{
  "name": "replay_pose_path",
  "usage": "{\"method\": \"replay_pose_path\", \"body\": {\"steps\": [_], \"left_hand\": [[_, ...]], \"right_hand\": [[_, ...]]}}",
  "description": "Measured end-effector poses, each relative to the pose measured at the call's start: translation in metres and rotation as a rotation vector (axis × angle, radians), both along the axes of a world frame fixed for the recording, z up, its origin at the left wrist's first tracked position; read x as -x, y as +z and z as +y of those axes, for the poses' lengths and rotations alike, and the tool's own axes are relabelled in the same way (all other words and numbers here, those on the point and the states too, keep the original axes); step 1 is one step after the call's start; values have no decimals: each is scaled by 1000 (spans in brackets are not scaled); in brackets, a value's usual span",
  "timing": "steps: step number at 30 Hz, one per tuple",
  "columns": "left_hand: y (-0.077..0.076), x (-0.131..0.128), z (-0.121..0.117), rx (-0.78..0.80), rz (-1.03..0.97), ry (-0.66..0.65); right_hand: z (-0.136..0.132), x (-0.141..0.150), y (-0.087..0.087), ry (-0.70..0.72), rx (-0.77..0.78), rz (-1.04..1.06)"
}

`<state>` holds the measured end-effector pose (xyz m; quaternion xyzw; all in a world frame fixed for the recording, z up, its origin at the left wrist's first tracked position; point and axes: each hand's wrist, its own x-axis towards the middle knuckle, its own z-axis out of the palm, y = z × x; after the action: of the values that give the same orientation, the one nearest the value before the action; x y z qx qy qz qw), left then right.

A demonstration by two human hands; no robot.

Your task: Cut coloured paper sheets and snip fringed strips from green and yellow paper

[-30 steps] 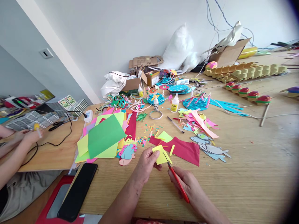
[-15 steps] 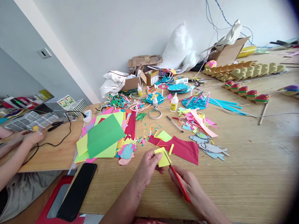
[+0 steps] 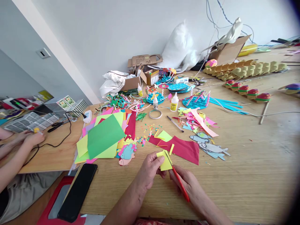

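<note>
A small piece of yellow paper [image 3: 164, 162] is pinched between the thumb and fingers of my left hand [image 3: 152, 165]. My right hand [image 3: 185, 179] grips red-handled scissors [image 3: 180, 182], their dark blades lying along the right edge of that paper. Just beyond my hands, a dark red paper sheet [image 3: 185, 151] lies flat, with a narrow yellow strip [image 3: 172, 149] and a light yellow-green piece [image 3: 165, 136] on it. To its right rest several paper fish [image 3: 212, 147] in grey and blue.
Left of my hands are stacked coloured papers [image 3: 105, 134], more paper fish [image 3: 127, 153] and a black phone [image 3: 78, 190]. Glue bottles [image 3: 174, 102], a tape ring [image 3: 155, 114], a pen [image 3: 175, 123] and paper scraps [image 3: 197, 120] lie farther back. At far left, another person's hands [image 3: 30, 139] hold something small with yellow.
The scissors' blades have shifted along the yellow paper's right edge, and the paper has turned slightly more upright. The loose sliver at its edge no longer shows. The other person's hands lowered slightly.
</note>
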<state>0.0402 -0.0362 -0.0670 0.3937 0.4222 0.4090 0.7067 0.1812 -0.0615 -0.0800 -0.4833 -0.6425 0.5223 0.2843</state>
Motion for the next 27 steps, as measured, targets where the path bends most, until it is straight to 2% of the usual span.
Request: {"method": "replay_pose_path", "body": {"steps": [14,27], "left_hand": [[-6,-3,1,32,-55,-12],[-11,-8,3,89,-84,-34]], "right_hand": [[0,1,-3,-66,-61,-31],[2,-2,-3,-46,-15,-11]]}}
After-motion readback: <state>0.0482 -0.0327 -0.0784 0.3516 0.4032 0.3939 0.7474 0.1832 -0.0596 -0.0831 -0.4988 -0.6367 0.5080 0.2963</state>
